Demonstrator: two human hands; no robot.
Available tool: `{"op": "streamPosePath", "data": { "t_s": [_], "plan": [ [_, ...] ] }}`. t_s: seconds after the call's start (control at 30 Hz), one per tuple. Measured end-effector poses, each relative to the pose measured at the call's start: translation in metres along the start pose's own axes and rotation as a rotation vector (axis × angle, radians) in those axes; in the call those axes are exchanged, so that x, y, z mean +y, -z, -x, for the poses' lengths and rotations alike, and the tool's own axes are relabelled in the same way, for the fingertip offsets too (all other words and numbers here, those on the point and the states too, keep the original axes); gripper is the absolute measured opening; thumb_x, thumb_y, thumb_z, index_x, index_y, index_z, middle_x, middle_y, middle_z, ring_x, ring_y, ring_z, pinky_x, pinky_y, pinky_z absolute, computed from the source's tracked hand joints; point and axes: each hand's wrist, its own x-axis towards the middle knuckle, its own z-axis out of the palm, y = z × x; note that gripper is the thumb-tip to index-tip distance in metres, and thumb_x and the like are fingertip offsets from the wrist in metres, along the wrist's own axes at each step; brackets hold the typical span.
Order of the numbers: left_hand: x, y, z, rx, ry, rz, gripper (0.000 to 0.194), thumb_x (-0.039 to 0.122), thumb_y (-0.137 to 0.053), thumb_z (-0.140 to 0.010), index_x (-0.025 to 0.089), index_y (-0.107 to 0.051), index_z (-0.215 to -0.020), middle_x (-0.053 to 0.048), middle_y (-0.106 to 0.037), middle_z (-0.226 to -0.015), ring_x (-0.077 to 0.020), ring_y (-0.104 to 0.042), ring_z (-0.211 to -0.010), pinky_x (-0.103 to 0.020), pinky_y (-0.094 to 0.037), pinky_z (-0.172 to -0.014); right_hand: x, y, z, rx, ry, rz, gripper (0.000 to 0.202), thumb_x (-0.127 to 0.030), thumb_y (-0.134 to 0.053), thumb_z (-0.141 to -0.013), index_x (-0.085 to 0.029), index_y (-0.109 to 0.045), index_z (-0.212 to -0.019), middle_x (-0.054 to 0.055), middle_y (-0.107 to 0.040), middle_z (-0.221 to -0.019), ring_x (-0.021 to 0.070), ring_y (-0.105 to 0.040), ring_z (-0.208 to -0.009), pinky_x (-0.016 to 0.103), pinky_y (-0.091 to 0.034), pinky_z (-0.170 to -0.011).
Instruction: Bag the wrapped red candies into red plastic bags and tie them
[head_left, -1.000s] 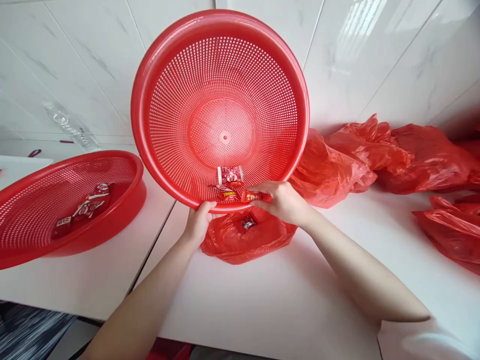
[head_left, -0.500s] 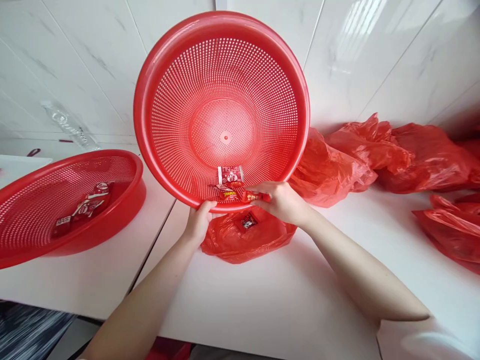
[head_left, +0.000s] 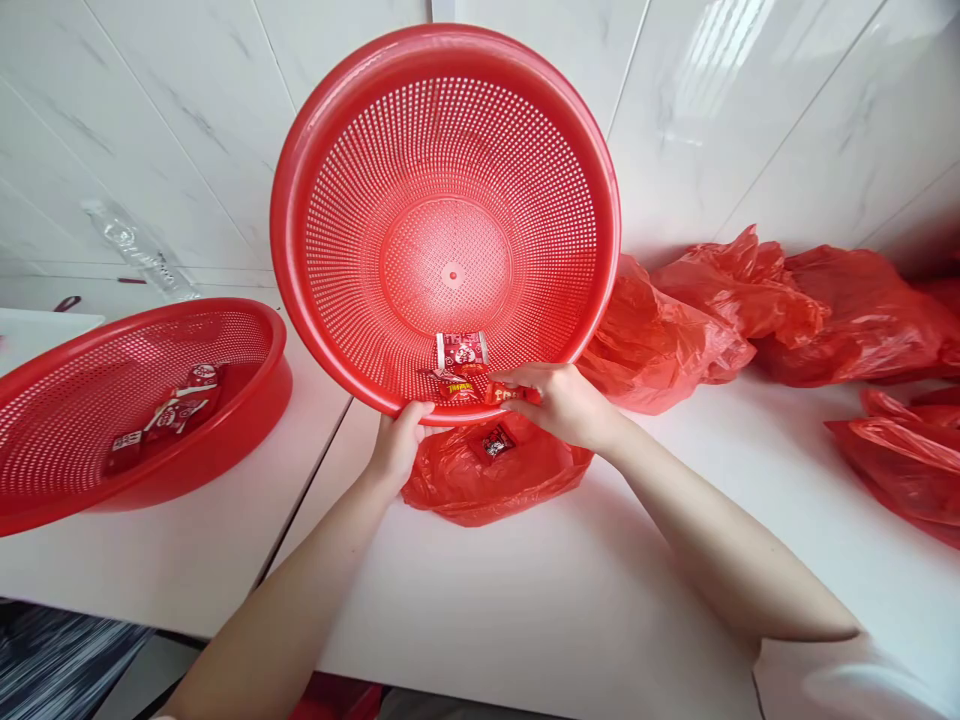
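A large red perforated basket (head_left: pixel 450 150) is tipped toward me, its inside showing. My left hand (head_left: pixel 399 440) grips its lower rim, thumb over the edge. At the rim's lower right, my right hand (head_left: pixel 559 400) closes on a small red packet (head_left: pixel 506 393) with yellowish lettering. Beside that packet lie a red-and-white packet (head_left: pixel 462 350) and a red packet with yellow print (head_left: pixel 459 390), both inside the basket. Below the rim, an open red plastic bag (head_left: pixel 480 490) rests on the table and holds a dark packet (head_left: pixel 497 441).
A second red basket (head_left: pixel 262 400) with several packets (head_left: pixel 176 412) leans at the left. Behind it is a clear plastic bottle (head_left: pixel 142 250). Several red plastic bags (head_left: pixel 855 315) lie along the tiled wall and at the right on the white table (head_left: pixel 465 610).
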Motion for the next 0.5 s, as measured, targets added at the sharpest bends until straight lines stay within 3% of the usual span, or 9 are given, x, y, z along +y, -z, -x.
{"op": "streamPosePath", "data": {
  "t_s": [0.5],
  "plan": [
    [-0.0003,0.0018,-0.0001,-0.015,0.009,-0.018,0.04,0.02,-0.06,-0.077,0.016,-0.059,-0.117,-0.01,-0.065,-0.115,-0.0273,-0.065,-0.102,-0.043,-0.055,-0.085,-0.002,-0.0006,-0.0009,-0.001,-0.039,0.0,0.034,-0.028,-0.06,-0.087,-0.019,-0.065,-0.12,0.007,-0.071,-0.11,0.0215,-0.068,-0.09,0.034,-0.053,-0.085]
  ]
}}
